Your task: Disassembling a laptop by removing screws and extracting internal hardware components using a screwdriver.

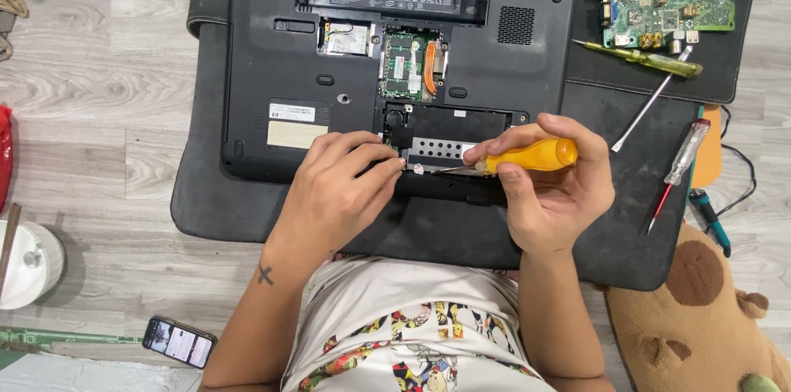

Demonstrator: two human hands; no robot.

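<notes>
Hands mid-frame: my right hand (550, 194) clamped on orange screwdriver (519, 157), tip at drive bay; my left hand (339, 186) pinching bay edge. Laptop (395, 70) beyond, upside down, likely rigid, fragile inside; grip by edges.

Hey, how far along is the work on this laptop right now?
Done: the upturned laptop has its bottom covers off, so the memory and drive bays lie open. In hand: the right hand works an orange-handled screwdriver at the metal drive caddy, with the left hand steadying that edge. Left: the caddy sits in its bay and the main shell is unopened.
</notes>
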